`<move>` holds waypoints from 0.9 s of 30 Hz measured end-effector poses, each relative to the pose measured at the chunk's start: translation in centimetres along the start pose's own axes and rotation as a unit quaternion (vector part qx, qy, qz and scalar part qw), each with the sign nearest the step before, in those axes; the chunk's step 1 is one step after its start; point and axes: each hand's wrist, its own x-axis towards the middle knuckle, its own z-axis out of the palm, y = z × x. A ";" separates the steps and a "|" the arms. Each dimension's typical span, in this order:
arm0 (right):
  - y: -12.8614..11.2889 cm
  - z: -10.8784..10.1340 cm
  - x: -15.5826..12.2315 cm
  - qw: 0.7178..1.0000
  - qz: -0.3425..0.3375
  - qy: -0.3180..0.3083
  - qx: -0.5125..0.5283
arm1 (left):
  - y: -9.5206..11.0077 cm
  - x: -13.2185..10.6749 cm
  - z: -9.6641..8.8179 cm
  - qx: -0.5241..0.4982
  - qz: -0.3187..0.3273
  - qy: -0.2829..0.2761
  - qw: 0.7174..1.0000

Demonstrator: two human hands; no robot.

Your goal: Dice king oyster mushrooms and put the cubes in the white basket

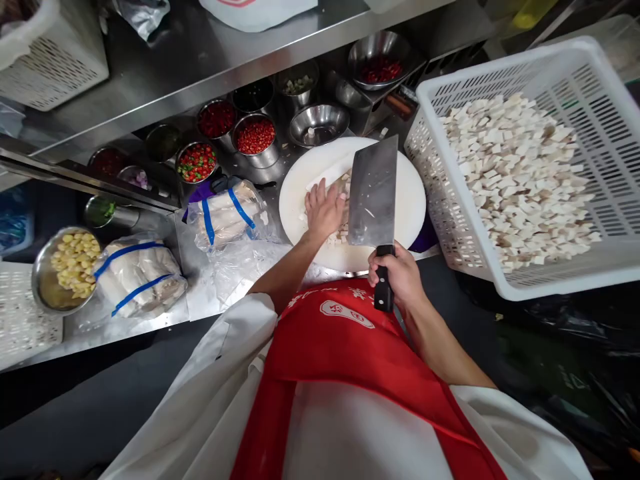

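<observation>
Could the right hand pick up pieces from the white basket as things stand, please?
Probably not: the right hand grips the cleaver, though the pieces lie uncovered in the white basket nearby.

cleaver (373, 200): wide blade, black handle | chopped pale pieces (343, 233): on white board (413, 193)

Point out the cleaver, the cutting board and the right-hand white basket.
Cleaver (373, 193): head view, middle of the blade.
Cutting board (293, 189): head view, bare left part.
White basket (565, 283): head view, near rim.

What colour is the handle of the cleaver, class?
The cleaver handle is black; the head view shows it best.
</observation>
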 end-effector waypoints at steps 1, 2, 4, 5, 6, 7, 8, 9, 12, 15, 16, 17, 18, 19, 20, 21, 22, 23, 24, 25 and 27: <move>0.0 -0.6 -0.5 1.000 -0.001 0.007 -0.004 | -1.3 0.1 -0.5 -0.004 -0.005 -0.001 1.000; 0.1 -1.2 -1.0 1.000 -0.002 0.016 -0.011 | -2.5 0.0 -1.2 -0.009 -0.003 -0.011 1.000; 0.3 -2.4 -1.9 0.999 -0.003 0.035 -0.026 | -4.4 -0.8 -3.0 -0.012 0.021 -0.069 0.997; 0.6 -2.9 -2.3 0.999 -0.001 0.043 -0.031 | -5.0 -1.5 -3.8 -0.006 0.041 -0.112 0.993; 0.8 -3.2 -2.7 0.998 0.003 0.049 -0.034 | -5.3 -2.3 -4.4 0.006 0.064 -0.154 0.986; 1.1 -3.4 -3.1 0.998 0.007 0.051 -0.035 | -5.4 -3.1 -4.7 0.023 0.086 -0.184 0.979; 1.3 -3.6 -3.3 0.998 0.010 0.050 -0.037 | -5.4 -3.8 -4.7 0.039 0.100 -0.196 0.975; 1.6 -3.6 -3.6 0.998 0.013 0.046 -0.041 | -5.2 -4.4 -4.5 0.052 0.107 -0.193 0.974; 2.2 -3.3 -4.0 0.998 0.023 0.027 -0.052 | -4.6 -5.1 -3.2 0.050 0.092 -0.162 0.981; 2.6 -2.9 -4.2 0.998 0.030 0.021 -0.053 | -4.6 -4.5 -2.4 0.001 0.061 -0.175 0.983; 2.7 -2.8 -4.3 0.998 0.032 0.021 -0.054 | -4.7 -4.2 -2.3 -0.015 0.046 -0.176 0.983; 2.7 -2.8 -4.3 0.998 0.033 0.021 -0.057 | -4.8 -3.9 -2.3 -0.029 0.030 -0.175 0.984; 2.8 -2.9 -4.4 0.997 0.034 0.021 -0.062 | -4.9 -3.7 -2.4 -0.040 0.014 -0.172 0.984; 2.8 -2.9 -4.5 0.997 0.035 0.020 -0.069 | -5.0 -3.6 -2.4 -0.044 0.002 -0.168 0.985; 2.9 -3.0 -4.6 0.996 0.035 0.019 -0.079 | -5.0 -3.5 -2.4 -0.042 -0.005 -0.166 0.985; 3.0 -3.2 -4.7 0.995 0.034 0.017 -0.087 | -4.9 -3.5 -2.3 -0.034 -0.005 -0.164 0.986; 3.0 -3.3 -4.7 0.995 0.034 0.017 -0.094 | -4.8 -3.6 -2.2 -0.021 -0.001 -0.161 0.987; 3.1 -3.4 -4.8 0.994 0.034 0.016 -0.099 | -4.7 -3.6 -2.0 -0.008 0.005 -0.155 0.988; 3.1 -3.5 -4.9 0.994 0.034 0.016 -0.103 | -4.6 -3.7 -1.8 0.003 0.009 -0.147 0.989; 3.1 -3.5 -5.0 0.994 0.035 0.017 -0.106 | -4.5 -3.8 -1.6 0.008 0.007 -0.139 0.990; 3.2 -3.5 -5.1 0.993 0.039 0.017 -0.111 | -4.5 -3.8 -1.4 -0.012 -0.020 -0.133 0.991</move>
